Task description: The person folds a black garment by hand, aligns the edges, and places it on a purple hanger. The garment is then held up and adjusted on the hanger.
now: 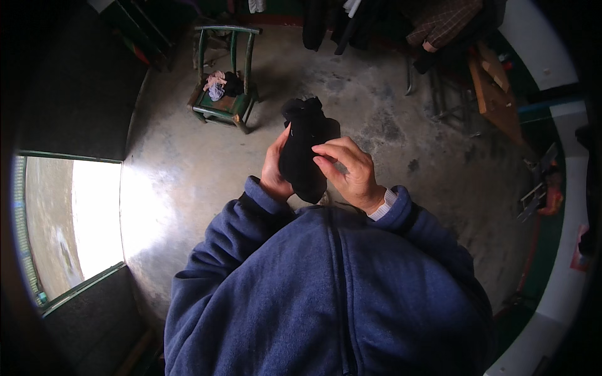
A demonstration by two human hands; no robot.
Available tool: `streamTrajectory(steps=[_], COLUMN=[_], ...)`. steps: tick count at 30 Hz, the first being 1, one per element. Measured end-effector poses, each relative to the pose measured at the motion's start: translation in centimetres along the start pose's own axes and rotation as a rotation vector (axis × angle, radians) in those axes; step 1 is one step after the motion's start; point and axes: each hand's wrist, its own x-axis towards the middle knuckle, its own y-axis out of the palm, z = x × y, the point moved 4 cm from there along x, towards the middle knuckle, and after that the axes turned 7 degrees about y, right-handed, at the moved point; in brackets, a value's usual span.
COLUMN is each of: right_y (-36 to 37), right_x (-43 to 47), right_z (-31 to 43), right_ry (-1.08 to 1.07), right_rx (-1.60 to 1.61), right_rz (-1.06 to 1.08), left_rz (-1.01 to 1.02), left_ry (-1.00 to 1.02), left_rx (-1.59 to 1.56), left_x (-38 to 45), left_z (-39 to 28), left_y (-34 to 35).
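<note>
My left hand (275,168) holds a black cloth item (303,162), which looks like socks, from its left side in front of my chest. Its upper end is bunched and folded, and its rounded lower end hangs near my jacket. At its right edge is my right hand (352,171), with thumb and forefinger bent towards the cloth and a small gap between their tips. Whether those fingertips touch the fabric is hard to tell. The left fingers are mostly hidden behind the black cloth.
A small green wooden chair (221,105) stands ahead on the left, with pink, pale and black crumpled cloths (216,89) on its seat. Dark clothes hang at the top. A wooden board (491,94) stands at the right, and a bright doorway (70,221) opens at the left.
</note>
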Motion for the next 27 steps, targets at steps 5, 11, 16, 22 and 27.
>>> streamTrajectory(steps=[5, 11, 16, 22, 27], right_y=[0.2, -0.3, -1.4, -0.6, -0.1], right_x=[-0.4, -0.7, -0.2, 0.0, -0.1], right_z=[-0.9, -2.2, -2.0, 0.0, 0.1], right_ry=[0.172, 0.641, 0.624, 0.183, 0.164], right_rx=[0.180, 0.725, 0.836, 0.203, 0.199], right_rz=[0.079, 0.281, 0.173, 0.152, 0.168], left_rz=[-0.033, -0.152, -0.158, -0.141, -0.113], left_ry=[-0.070, -0.127, -0.068, -0.024, -0.089], left_rx=[-0.040, 0.055, 0.133, 0.077, 0.026], left_x=[-0.5, -1.4, -1.6, -1.3, -1.3], left_z=[0.4, 0.6, 0.1, -0.2, -0.2], left_y=[0.2, -0.3, -0.6, -0.1, 0.2])
